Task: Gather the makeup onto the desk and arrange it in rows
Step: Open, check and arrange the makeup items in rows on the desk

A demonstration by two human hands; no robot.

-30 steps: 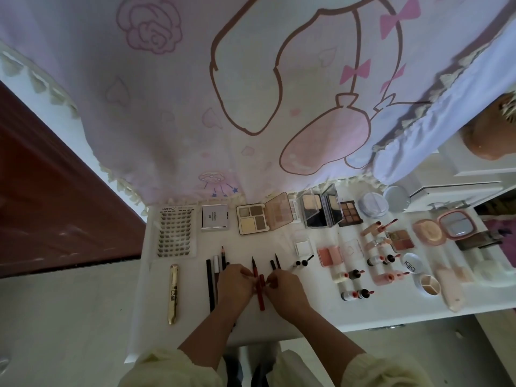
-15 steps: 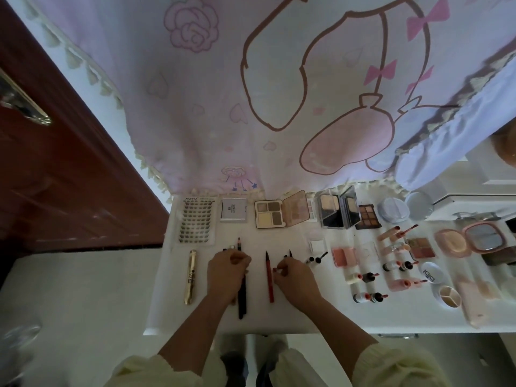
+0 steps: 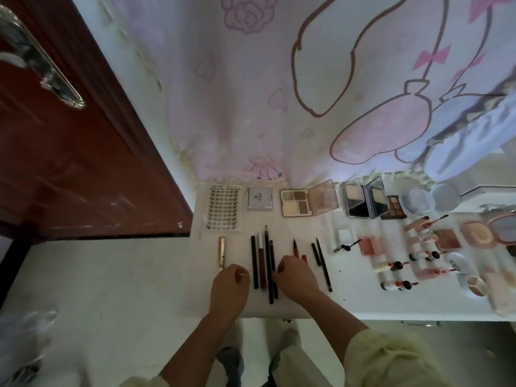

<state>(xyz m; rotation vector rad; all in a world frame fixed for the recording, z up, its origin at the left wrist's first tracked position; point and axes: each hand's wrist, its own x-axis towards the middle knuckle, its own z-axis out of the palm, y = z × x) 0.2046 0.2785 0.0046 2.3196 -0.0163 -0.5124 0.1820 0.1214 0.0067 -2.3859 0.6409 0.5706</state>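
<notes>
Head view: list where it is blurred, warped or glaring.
Head view: the wide lens slants the desk edge and door; small bottles at right are smeared, the pencils at centre sharper; the curtain glows backlit; the door handle shows streaky glare.

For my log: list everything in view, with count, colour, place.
desk: one, white, centre
curtain: one, pink, behind desk
door: one, brown, left
lash tray: one, white, back left
square compact: one, silver, beside lash tray
eyeshadow palette: one, beige, back row
powder compact: one, black, back row
gold tube: one, gold, front left
dark pencils: four, black and brown, between hands
red liner: one, red, beyond right hand
black pencils: two, black, right of red liner
small bottles: several, dark caps, right
left hand: one, beside gold tube
right hand: one, fingertips at dark pencils
</notes>
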